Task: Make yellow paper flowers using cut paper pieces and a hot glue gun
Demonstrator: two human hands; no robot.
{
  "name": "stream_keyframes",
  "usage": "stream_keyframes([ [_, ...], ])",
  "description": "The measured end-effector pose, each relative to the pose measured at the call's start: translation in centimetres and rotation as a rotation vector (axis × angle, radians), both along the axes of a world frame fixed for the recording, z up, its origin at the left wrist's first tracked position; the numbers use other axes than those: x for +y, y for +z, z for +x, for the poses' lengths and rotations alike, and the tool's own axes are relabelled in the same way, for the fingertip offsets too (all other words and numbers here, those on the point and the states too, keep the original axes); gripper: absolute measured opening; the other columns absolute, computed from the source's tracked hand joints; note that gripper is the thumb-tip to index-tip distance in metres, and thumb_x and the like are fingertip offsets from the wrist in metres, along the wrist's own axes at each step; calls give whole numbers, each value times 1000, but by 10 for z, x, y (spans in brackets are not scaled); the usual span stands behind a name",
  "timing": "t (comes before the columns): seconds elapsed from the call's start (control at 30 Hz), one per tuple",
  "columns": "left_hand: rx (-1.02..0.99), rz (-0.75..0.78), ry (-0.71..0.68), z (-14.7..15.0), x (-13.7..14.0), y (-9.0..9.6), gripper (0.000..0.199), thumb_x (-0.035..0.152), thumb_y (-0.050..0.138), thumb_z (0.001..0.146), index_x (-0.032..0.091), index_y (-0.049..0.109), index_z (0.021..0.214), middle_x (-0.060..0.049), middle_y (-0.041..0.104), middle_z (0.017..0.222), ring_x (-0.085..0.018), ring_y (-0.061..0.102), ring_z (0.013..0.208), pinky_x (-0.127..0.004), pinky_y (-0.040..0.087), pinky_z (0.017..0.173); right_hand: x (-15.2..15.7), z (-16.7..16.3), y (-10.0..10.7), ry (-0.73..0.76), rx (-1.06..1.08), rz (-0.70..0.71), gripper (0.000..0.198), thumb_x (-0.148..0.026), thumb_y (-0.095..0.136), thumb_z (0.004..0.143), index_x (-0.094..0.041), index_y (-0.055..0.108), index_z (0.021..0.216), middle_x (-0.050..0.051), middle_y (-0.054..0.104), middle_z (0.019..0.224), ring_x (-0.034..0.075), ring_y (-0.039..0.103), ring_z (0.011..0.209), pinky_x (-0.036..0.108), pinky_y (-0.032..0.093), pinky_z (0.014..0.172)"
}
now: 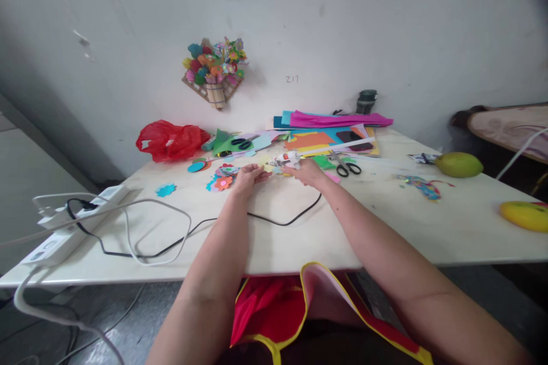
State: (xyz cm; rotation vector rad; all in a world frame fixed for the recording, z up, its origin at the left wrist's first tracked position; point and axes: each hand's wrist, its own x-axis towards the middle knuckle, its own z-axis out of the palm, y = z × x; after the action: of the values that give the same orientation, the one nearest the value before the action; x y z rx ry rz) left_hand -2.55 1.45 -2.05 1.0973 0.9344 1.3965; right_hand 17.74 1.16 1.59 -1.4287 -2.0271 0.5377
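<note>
My right hand is closed around a white hot glue gun, whose nozzle points left toward my other hand. A long whitish glue stick seems to extend from its back, and a black cord runs down from it. My left hand pinches a small pale yellow paper piece close to the nozzle; its exact shape is too small to make out. Left of that hand lie paper flowers, among them an orange one. Black-handled scissors rest just beyond my right hand.
A white power strip with looping cables occupies the table's left side. Behind are a red plastic bag, coloured paper sheets and a phone. At right lie a green mango and a yellow one.
</note>
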Motion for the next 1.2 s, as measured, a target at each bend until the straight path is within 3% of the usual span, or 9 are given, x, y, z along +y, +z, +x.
stream_keyframes([
  [0.9,0,4,16,-2,1,-1,25,24,71,63,13,50,70,-4,64,62,-18,66,67,-29,53,67,-2,4,5,-26,-30,33,44,-57,52,72,-16,66,82,3,60,58,12,53,48,20,36,46],
  [1.2,0,7,17,-1,-1,0,25,24,72,63,13,51,70,-4,64,62,-18,66,67,-29,53,68,0,2,0,22,-13,9,42,-56,52,72,-16,64,79,2,57,55,9,46,40,20,34,43],
])
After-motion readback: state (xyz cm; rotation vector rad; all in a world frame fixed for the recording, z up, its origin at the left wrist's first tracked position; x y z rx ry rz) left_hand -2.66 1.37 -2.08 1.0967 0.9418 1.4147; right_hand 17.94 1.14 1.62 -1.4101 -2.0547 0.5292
